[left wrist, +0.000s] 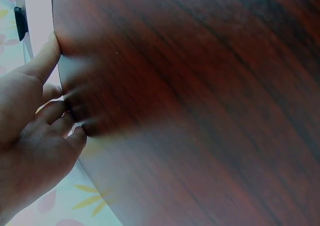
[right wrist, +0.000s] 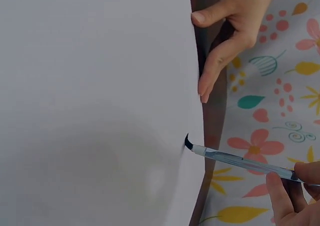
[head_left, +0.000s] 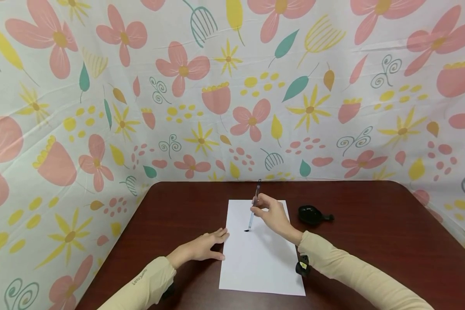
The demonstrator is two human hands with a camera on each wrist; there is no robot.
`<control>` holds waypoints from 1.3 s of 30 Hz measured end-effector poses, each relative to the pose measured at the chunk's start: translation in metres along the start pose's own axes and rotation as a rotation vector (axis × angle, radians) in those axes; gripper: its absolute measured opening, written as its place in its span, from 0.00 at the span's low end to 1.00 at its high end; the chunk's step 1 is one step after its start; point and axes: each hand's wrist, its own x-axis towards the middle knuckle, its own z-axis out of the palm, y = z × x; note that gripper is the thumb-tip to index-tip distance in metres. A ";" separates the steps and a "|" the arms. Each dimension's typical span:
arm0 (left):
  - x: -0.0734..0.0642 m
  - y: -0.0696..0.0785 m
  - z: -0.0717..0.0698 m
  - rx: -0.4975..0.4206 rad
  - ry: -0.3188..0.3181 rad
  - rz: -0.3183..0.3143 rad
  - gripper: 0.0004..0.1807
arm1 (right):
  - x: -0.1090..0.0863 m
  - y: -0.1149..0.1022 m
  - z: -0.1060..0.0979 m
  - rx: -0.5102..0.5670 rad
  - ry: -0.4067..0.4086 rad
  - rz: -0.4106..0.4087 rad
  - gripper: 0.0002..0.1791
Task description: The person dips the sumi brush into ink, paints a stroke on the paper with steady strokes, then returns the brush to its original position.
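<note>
A sheet of white paper (head_left: 261, 267) lies lengthwise on the dark table. My right hand (head_left: 273, 214) pinches a calligraphy brush (head_left: 252, 220) between thumb and fingers, above the upper part of the sheet. The brush has a clear bluish handle and a black tip. In the right wrist view the brush (right wrist: 245, 162) points at the paper and its black tip bends against the surface. My left hand (head_left: 201, 247) rests at the paper's left edge, fingers extended and thumb apart. The left wrist view shows this hand (left wrist: 40, 116) with its fingertips along that edge.
A small black dish with a short handle (head_left: 311, 214) sits on the table (head_left: 356, 241), right of the paper. Behind and to the left hangs a flower-patterned cloth (head_left: 232, 107). A black band with a camera (head_left: 303, 266) is on the right wrist.
</note>
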 end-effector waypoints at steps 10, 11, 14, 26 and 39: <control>0.000 0.000 0.000 0.001 0.002 -0.010 0.40 | 0.000 -0.001 0.002 -0.120 0.011 -0.065 0.08; 0.000 -0.001 0.001 0.002 0.002 -0.009 0.41 | 0.000 -0.001 0.002 -0.121 0.010 -0.066 0.08; 0.000 -0.001 0.000 0.005 0.001 -0.007 0.41 | 0.000 -0.001 0.002 -0.128 0.007 -0.059 0.08; -0.001 0.000 0.000 0.009 0.002 -0.003 0.40 | 0.001 -0.001 -0.005 -0.144 -0.016 -0.030 0.06; -0.001 -0.002 0.002 -0.003 0.008 0.001 0.40 | 0.001 -0.002 -0.016 -0.216 0.004 -0.061 0.07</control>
